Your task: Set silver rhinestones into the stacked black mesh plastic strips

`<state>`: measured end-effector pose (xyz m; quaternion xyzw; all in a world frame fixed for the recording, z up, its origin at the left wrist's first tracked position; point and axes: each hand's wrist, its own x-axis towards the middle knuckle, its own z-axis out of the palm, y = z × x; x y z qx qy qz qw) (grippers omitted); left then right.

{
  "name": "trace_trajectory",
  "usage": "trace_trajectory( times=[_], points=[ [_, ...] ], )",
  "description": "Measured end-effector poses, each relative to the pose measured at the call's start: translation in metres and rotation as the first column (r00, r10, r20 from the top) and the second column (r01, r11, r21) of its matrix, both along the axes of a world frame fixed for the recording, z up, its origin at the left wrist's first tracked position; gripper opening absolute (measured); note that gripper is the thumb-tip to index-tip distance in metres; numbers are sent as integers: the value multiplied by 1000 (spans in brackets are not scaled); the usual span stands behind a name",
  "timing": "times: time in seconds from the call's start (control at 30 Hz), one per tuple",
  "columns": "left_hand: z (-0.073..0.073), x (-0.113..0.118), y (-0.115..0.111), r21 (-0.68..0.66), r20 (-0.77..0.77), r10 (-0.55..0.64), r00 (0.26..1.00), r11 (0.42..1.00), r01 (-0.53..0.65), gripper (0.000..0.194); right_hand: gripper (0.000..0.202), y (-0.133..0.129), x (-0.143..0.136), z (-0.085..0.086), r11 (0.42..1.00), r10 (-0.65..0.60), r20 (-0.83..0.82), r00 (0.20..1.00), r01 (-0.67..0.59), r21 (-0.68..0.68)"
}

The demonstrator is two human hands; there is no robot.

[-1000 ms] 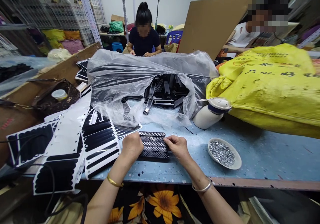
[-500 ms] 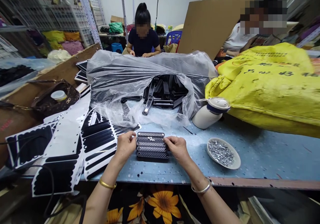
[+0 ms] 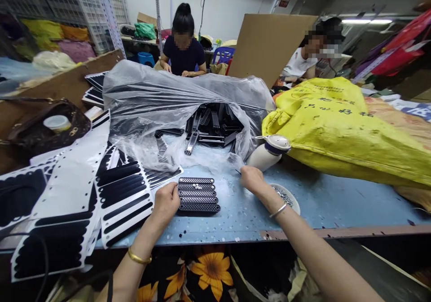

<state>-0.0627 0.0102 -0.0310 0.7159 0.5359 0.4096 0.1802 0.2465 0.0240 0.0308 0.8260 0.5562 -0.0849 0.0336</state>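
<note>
A row of several black perforated plastic strips [image 3: 198,194] lies side by side on the blue table, with a few small silvery pieces [image 3: 198,186] on top. My left hand [image 3: 166,203] is closed at the left end of the strips, seemingly against them; what its curled fingers hold, if anything, is hidden. To the right, my right hand [image 3: 252,179] is closed around a thin dark stick [image 3: 238,171], whose tip sticks out on the left. Partly behind my right forearm stands a white bowl [image 3: 296,203] of small shiny metal pieces.
Sheets of black stickers [image 3: 124,198] cover the left side. At the back, a clear plastic bag [image 3: 141,99] holds many black strips. A white lidded jug [image 3: 266,156] and a big yellow sack [image 3: 323,126] stand right. Two people sit beyond the table.
My right hand has left the strips' right end and moved right and up to the thin dark stick, closing on it. My left hand stays by the strips. The view has turned slightly right.
</note>
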Motion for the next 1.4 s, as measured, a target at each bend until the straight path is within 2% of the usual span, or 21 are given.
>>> trace_trajectory(
  times=[0.1, 0.17, 0.33, 0.4, 0.43, 0.5, 0.57, 0.63, 0.73, 0.83, 1.03, 1.4],
  points=[
    [-7, 1, -5, 82, -12, 0, 1000, 997, 1, 30, 32, 7, -4, -1, 996, 70, 77, 995, -66, -57],
    [-12, 1, -9, 132, -9, 0, 1000, 991, 1, 30, 32, 2, -8, 0, 992, 111, 115, 987, -103, -75],
    [-17, 0, -15, 178, 8, -36, 999, 983, 34, 28, 38, -36, -22, 8, 992, 123, 145, 982, -116, -53],
    [-17, 0, -15, 173, 14, -36, 999, 984, 33, 26, 40, -54, -34, 8, 980, 183, 37, 982, -185, 70],
    [-17, 0, -15, 169, 16, -28, 999, 985, 25, 26, 39, -61, -42, 6, 952, 266, -47, 963, -255, 172],
    [-18, 1, -14, 164, 21, -13, 1000, 986, 9, 25, 38, -67, -64, 1, 837, 469, -150, 871, -383, 390],
    [-19, 1, -14, 158, 25, -11, 1000, 987, 7, 26, 34, -64, -87, -4, 742, 597, -175, 783, -456, 491],
    [-20, 2, -14, 154, 23, -20, 1000, 988, 16, 26, 31, -53, -108, -9, 715, 639, -180, 748, -491, 498],
    [-19, 1, -14, 151, 12, -29, 999, 988, 27, 27, 33, -36, -129, -13, 737, 624, -165, 764, -504, 451],
    [-17, -1, -14, 125, -9, -54, 999, 991, 54, 27, 36, -26, -139, -17, 752, 608, -149, 780, -506, 424],
    [-13, -2, -15, 129, 6, -76, 997, 989, 74, 27, 35, -22, -145, -18, 770, 610, -162, 776, -531, 354],
    [-19, 0, -14, 109, 30, -64, 997, 992, 61, 29, 33, -13, -152, -19, 802, 573, -182, 799, -502, 323]
  ],
)
